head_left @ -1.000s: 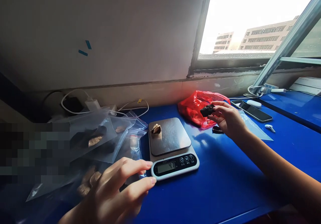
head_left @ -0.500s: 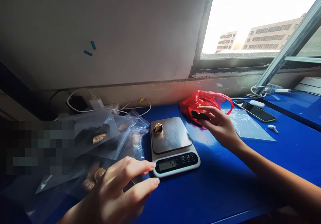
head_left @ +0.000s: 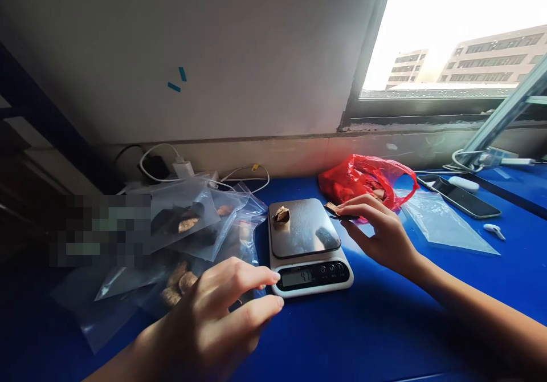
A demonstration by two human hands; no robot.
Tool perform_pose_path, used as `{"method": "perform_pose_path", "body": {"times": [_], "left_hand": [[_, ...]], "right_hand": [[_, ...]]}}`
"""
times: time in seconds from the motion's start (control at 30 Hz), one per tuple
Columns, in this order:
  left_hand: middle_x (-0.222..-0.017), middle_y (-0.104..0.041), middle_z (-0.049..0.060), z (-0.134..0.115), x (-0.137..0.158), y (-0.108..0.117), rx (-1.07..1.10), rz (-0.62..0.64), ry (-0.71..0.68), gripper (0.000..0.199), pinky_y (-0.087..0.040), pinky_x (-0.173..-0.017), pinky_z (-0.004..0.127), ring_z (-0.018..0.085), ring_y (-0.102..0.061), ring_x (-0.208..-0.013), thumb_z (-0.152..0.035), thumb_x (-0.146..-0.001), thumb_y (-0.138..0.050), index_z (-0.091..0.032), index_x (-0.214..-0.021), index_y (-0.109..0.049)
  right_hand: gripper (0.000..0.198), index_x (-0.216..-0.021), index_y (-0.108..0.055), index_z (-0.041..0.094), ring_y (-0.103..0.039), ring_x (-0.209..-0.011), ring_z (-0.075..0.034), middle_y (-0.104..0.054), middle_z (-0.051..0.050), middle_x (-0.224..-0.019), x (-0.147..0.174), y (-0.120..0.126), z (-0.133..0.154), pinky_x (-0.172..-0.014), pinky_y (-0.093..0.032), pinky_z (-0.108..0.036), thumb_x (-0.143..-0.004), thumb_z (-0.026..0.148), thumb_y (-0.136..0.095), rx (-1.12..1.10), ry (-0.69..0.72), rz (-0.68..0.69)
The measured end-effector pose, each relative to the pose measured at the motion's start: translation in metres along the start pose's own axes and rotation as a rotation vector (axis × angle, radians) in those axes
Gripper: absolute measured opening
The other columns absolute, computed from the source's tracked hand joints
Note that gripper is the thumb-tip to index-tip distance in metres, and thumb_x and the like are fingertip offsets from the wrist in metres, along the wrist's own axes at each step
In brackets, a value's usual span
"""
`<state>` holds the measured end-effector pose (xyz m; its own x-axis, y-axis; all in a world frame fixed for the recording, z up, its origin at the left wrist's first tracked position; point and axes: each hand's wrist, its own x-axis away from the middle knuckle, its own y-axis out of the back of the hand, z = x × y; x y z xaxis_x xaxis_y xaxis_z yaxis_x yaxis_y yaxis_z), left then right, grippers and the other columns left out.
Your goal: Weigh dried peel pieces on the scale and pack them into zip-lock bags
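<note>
A digital kitchen scale (head_left: 311, 239) stands on the blue table, its display reading about 4.7. On its steel platter sits a curled brown dried piece (head_left: 281, 216), like dried peel. My right hand (head_left: 380, 228) pinches another dried piece (head_left: 331, 207), brown on one face and dark on the other, beside the platter's right edge. My left hand (head_left: 217, 308) is at the scale's front left corner, thumb and forefinger apart with nothing visible between them; the fingertips are at the scale's edge, and I cannot tell whether they touch.
Behind my right hand, a red plastic bag (head_left: 342, 182) contains more brown pieces. Clear zip bags (head_left: 200, 245), some holding pieces, lie at left. A flat clear bag (head_left: 448, 228), a phone (head_left: 470, 198) and a white earbud (head_left: 494, 232) are at right. Cables (head_left: 256, 185) run along the wall.
My right hand has come lower and closer to the scale, turning the held dried piece flatter. My left hand stays by the scale's corner. The whole view has shifted slightly.
</note>
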<state>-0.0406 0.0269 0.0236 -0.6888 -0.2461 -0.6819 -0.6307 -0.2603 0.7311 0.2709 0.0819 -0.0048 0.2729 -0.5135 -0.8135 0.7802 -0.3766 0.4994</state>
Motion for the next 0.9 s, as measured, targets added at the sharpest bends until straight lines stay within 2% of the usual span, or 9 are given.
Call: {"method": "perform_pose_path", "body": {"times": [0.13, 0.43, 0.63, 0.9], "left_hand": [[-0.101, -0.067, 0.010, 0.001, 0.000, -0.001, 0.029, -0.022, -0.023, 0.028, -0.055, -0.067, 0.031, 0.017, -0.062, -0.078, -0.004, -0.082, -0.048, -0.016, -0.099, -0.067], [-0.101, -0.068, 0.009, -0.001, -0.004, 0.005, 0.036, 0.026, -0.009, 0.027, -0.055, -0.072, 0.031, 0.017, -0.063, -0.083, -0.003, -0.083, -0.049, -0.015, -0.099, -0.067], [-0.096, -0.069, 0.010, -0.001, -0.003, 0.003, 0.069, -0.001, -0.057, 0.026, -0.054, -0.070, 0.033, 0.018, -0.062, -0.081, -0.002, -0.082, -0.049, -0.013, -0.097, -0.068], [-0.097, -0.070, 0.009, -0.003, -0.003, 0.009, 0.072, 0.016, -0.057, 0.024, -0.053, -0.073, 0.034, 0.019, -0.062, -0.081, -0.002, -0.084, -0.050, -0.014, -0.096, -0.068]], "right_hand": [[0.019, -0.104, -0.062, 0.022, -0.067, -0.085, -0.017, -0.066, -0.007, -0.095, 0.005, -0.003, -0.002, -0.069, -0.056, -0.031, -0.089, 0.011, -0.061, -0.001, -0.020, 0.050], [0.017, -0.101, -0.062, 0.023, -0.067, -0.080, -0.018, -0.068, -0.005, -0.091, 0.004, -0.006, -0.003, -0.068, -0.055, -0.032, -0.088, 0.013, -0.061, 0.046, -0.035, 0.038], [0.016, -0.105, -0.064, 0.025, -0.068, -0.080, -0.018, -0.071, -0.006, -0.093, 0.002, -0.008, -0.001, -0.069, -0.056, -0.033, -0.090, 0.019, -0.061, 0.081, -0.068, 0.053], [0.021, -0.108, -0.065, 0.025, -0.068, -0.084, -0.018, -0.071, -0.005, -0.095, -0.017, -0.026, 0.004, -0.074, -0.056, -0.033, -0.091, 0.016, -0.057, 0.148, -0.005, 0.055]]}}
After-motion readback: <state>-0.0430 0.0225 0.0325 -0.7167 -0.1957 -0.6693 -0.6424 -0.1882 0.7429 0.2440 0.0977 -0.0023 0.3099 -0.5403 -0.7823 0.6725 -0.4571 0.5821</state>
